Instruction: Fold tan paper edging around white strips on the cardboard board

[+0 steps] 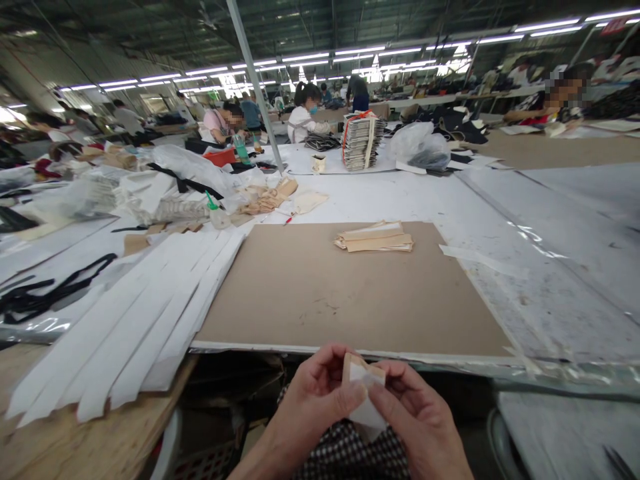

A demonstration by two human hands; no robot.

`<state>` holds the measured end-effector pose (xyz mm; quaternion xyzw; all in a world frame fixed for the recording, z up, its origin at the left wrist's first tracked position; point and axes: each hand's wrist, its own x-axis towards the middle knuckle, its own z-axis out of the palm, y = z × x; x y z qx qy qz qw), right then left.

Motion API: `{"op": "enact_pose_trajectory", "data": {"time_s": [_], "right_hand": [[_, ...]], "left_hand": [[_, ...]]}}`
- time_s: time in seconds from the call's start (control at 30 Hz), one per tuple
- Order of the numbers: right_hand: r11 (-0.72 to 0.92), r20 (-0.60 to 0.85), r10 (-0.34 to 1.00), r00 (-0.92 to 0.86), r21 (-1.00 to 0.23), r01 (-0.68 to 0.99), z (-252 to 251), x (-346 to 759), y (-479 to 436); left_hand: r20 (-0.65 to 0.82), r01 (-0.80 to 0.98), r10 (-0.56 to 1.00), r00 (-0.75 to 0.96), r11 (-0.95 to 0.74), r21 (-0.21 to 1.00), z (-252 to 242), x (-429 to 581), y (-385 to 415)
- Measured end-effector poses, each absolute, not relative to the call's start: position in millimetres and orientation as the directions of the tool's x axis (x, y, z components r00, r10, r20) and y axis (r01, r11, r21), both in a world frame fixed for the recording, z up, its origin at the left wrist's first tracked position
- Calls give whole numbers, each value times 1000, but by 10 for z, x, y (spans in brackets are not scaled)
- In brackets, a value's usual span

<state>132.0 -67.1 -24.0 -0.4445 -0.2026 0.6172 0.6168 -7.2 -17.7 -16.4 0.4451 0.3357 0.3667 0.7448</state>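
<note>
Just in front of the table's near edge, my left hand and my right hand both pinch one small fabric piece. It has a tan border around a white patch, and both thumbs press on its face. Some fingers are hidden behind it. Beyond my hands lies a brown board on the table. A small pile of tan and white strips rests near the board's far edge, out of my hands' reach at this moment.
Long white strips fan out at the left over a wooden surface. Behind them stand a green-tipped bottle and heaped fabric. A tied stack and a clear plastic bag sit farther back. Several people work beyond.
</note>
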Motion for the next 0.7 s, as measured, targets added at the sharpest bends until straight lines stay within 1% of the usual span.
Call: {"op": "enact_pose_trajectory", "data": {"time_s": [0.1,0.17,0.2,0.23,0.27,0.3,0.33,0.37,0.4,0.43,0.47,0.57,0.63,0.7], "right_hand": [[-170,-308,942,135,-784,-597,-286,1306,-686],[-138,-270,945,184,-840,-525,-345,1316,-707],[-91,-212,946,245,-900,-426,-378,1336,-718],[-13,-98,944,314,-965,-261,-409,1368,-729],[85,66,930,362,-996,-37,-433,1411,-738],[187,254,896,365,-960,210,-449,1463,-746],[272,426,847,318,-861,429,-452,1519,-750],[337,559,792,246,-735,588,-444,1574,-752],[378,647,742,178,-622,686,-424,1624,-751],[397,698,704,135,-543,739,-396,1666,-749],[405,726,679,109,-494,770,-363,1699,-745],[431,773,634,23,-379,819,-276,1764,-735],[438,778,628,-22,-330,836,-252,1797,-740],[434,768,641,-14,-347,831,-259,1833,-757]], "left_hand": [[-197,-225,844,499,345,911,-146,-53,-216],[-219,-188,849,481,344,920,-121,-30,-231],[-223,-177,854,471,338,924,-109,-17,-235],[-221,-169,859,462,330,929,-96,-4,-238],[-215,-160,863,456,317,935,-82,10,-242],[-207,-148,867,454,302,942,-68,23,-246],[-198,-131,869,454,285,950,-53,36,-252],[-190,-107,869,457,266,958,-36,49,-259],[-185,-77,866,464,247,966,-19,62,-266],[-183,-41,862,472,228,973,-3,74,-273],[-185,-1,858,480,211,977,12,87,-278],[-216,110,837,502,186,976,41,127,-281],[-236,162,818,525,176,971,50,162,-272],[-241,209,804,543,148,967,65,208,-256]]}}
